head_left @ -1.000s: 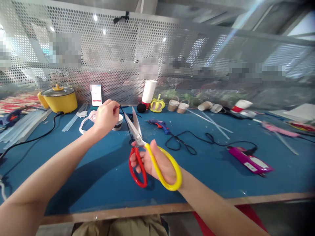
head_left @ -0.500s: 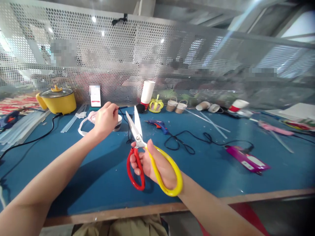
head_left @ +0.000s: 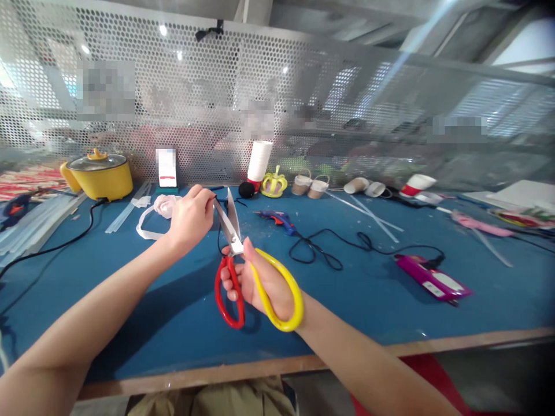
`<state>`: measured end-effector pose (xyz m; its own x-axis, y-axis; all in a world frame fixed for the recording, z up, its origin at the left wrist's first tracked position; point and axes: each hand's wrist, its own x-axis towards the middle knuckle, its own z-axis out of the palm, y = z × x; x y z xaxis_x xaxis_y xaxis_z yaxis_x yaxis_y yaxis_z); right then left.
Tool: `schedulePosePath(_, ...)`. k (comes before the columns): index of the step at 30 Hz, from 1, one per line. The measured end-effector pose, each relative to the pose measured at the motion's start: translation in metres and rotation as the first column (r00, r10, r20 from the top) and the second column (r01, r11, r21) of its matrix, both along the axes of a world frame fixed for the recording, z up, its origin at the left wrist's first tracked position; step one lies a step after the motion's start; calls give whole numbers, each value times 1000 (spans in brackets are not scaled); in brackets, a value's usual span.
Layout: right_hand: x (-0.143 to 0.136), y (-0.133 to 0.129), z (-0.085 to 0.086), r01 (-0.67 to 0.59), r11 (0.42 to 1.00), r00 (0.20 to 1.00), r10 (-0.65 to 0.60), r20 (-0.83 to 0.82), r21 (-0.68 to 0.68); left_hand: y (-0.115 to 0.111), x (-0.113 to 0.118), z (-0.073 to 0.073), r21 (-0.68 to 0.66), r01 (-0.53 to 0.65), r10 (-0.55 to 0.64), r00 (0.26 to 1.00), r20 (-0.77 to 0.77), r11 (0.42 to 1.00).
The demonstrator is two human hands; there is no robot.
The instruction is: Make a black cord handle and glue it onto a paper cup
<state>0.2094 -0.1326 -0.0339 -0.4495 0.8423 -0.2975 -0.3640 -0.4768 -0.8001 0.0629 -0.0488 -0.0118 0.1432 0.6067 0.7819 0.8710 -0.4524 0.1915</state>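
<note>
My left hand (head_left: 194,218) is raised over the blue table, its fingers pinched on a thin black cord (head_left: 220,230) that hangs down beside the scissor blades. My right hand (head_left: 260,283) is closed on large scissors (head_left: 235,242) with one red and one yellow handle. The blades are spread apart and point up and left, their tips close to my left fingertips. Behind my left hand lies a white ribbon roll (head_left: 165,205) with a loose strip. A black yarn ball (head_left: 247,189) sits farther back.
A blue glue gun (head_left: 280,219) with a looping cable lies right of the scissors, near a purple power strip (head_left: 431,277). Along the back stand a yellow pot (head_left: 102,176), a phone (head_left: 167,167), stacked paper cups (head_left: 260,162), a yellow crown-shaped piece (head_left: 274,184) and small baskets (head_left: 318,188).
The scissors in my right hand have moved left and slightly up, bringing the blades to my left fingertips. My left hand has shifted slightly right and down.
</note>
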Motion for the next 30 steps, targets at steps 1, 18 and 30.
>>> schedulePosePath(1,-1,2,0,6,1000,1000,-6,2,1,-1,1,-1,13,26,-26,1000,12,1000)
schedulePosePath(18,-12,13,-6,101,983,995,-103,1,151,-9,9,-14,30,294,-293,925,240,955)
schedulePosePath(30,-9,15,-11,129,977,992,-129,-9,170,-8,8,-19,53,302,-306,934,183,952)
